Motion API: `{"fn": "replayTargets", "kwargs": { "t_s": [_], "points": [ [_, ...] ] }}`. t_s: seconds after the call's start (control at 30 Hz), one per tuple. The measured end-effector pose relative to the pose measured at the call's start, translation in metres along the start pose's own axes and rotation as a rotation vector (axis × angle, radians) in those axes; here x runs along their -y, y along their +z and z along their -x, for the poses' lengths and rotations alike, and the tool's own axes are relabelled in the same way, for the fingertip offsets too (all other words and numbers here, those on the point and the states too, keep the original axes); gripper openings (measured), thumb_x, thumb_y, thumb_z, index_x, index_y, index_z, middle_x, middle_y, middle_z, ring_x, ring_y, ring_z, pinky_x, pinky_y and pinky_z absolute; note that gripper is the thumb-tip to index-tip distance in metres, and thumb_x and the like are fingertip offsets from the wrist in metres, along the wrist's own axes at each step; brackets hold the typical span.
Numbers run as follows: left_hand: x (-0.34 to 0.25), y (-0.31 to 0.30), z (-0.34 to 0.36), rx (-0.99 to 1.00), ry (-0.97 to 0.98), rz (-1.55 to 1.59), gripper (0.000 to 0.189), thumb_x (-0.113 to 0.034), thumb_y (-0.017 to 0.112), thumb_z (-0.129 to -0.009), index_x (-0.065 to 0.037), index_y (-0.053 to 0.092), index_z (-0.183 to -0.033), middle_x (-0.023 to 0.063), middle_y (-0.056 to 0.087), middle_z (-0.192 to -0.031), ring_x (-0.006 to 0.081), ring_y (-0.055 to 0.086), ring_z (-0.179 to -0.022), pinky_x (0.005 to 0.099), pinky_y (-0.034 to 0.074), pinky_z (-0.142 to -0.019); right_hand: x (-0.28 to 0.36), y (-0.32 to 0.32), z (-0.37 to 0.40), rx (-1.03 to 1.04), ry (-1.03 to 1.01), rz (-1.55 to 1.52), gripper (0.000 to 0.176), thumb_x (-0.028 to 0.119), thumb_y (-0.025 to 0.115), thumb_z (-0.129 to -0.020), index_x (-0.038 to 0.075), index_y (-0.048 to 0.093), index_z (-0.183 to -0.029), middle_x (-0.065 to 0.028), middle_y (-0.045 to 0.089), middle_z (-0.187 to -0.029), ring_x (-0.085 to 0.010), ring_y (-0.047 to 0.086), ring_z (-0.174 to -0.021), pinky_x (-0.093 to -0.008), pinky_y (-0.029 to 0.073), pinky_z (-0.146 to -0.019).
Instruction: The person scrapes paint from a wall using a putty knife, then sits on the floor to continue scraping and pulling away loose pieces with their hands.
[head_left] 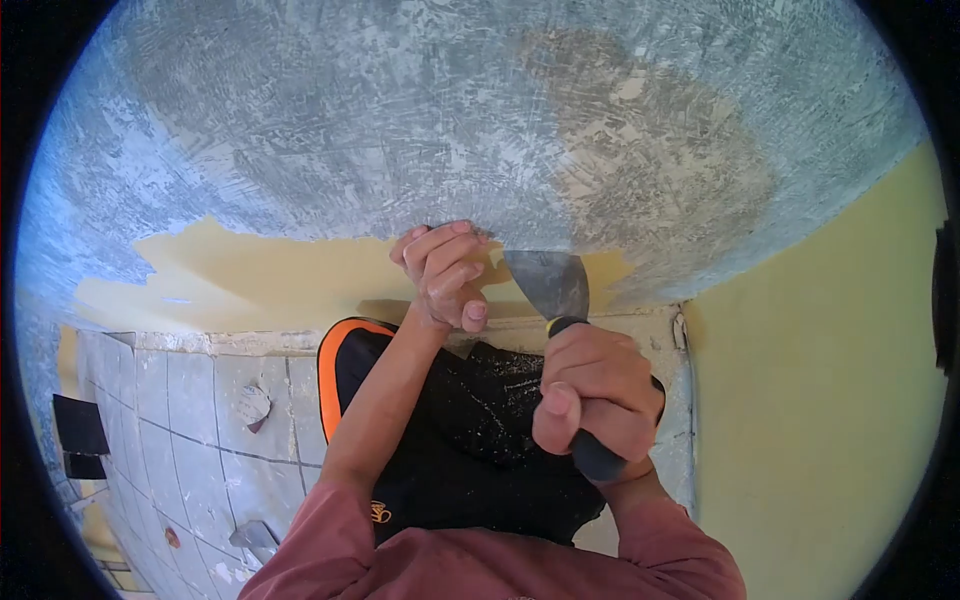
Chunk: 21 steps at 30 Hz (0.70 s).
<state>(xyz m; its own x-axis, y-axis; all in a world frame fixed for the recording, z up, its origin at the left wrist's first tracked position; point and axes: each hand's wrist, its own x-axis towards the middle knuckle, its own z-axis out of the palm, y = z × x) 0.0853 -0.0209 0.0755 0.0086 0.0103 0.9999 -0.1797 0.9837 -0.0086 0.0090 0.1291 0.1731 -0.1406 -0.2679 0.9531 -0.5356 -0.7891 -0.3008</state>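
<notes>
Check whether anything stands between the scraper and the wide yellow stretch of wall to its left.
Yes: the left hand is raised between the scraper and that yellow stretch, close to the blade.

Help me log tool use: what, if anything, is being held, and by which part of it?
A scraper, by its dark handle, in the right hand. Nothing shows held in the left hand.

No words or numbers clear enough to read. Small gold mark (380,512) on black pants (470,495), low down, close to pink sleeve (325,525) on left side. Mark looks curly, like fancy letters with little lines under. Too small and blurry to tell what letters say.
</notes>
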Motion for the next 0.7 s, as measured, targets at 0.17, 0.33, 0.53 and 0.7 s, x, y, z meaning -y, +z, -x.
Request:
{"fn": "replayTargets", "kwargs": {
  "t_s": [0.17,0.33,0.53,0.7],
  "points": [
    [0.002,-0.001,0.001,0.015,-0.009,-0.007,0.025,-0.037,0.031,-0.084,-0.015,0.043,-0.083,0.0031,0.061,-0.089,0.0196,0.053,-0.093,0.0386,0.026,-0.091,0.027,-0.009,0.006,-0.328,-0.143,-0.273,0.015,-0.007,0.06,-0.068,0.004,0.049,-0.068,-0.0034,0.048,-0.058,-0.0188,0.049,-0.046,-0.0313,0.045,-0.045],
    [0.001,-0.003,-0.001,0.035,-0.006,0.005,0.025,-0.037,0.032,-0.084,-0.015,0.043,-0.084,0.0027,0.061,-0.089,0.0195,0.053,-0.093,0.0389,0.026,-0.091,0.005,-0.007,-0.005,0.101,-0.013,0.112,0.018,0.002,0.058,-0.074,0.006,0.045,-0.062,-0.0009,0.046,-0.052,-0.0152,0.045,-0.04,-0.0251,0.041,-0.037],
    [0.002,0.001,0.001,-0.011,0.012,-0.004,0.025,-0.037,0.031,-0.085,-0.015,0.042,-0.085,0.0027,0.061,-0.089,0.0199,0.053,-0.093,0.039,0.027,-0.091,0.0,-0.004,0.002,0.122,0.166,0.069,0.017,0.001,0.06,-0.071,0.005,0.046,-0.061,-0.0047,0.048,-0.058,-0.0186,0.051,-0.051,-0.0278,0.045,-0.049],
    [0.002,-0.001,-0.001,0.013,-0.003,-0.005,0.026,-0.038,0.032,-0.085,-0.015,0.043,-0.084,0.003,0.061,-0.088,0.0201,0.054,-0.093,0.039,0.027,-0.09,0.019,-0.013,0.011,-0.144,0.085,-0.291,0.017,-0.001,0.065,-0.063,0.006,0.05,-0.061,-0.0072,0.051,-0.062,-0.0268,0.054,-0.057,-0.0374,0.044,-0.053]
  ]
}}
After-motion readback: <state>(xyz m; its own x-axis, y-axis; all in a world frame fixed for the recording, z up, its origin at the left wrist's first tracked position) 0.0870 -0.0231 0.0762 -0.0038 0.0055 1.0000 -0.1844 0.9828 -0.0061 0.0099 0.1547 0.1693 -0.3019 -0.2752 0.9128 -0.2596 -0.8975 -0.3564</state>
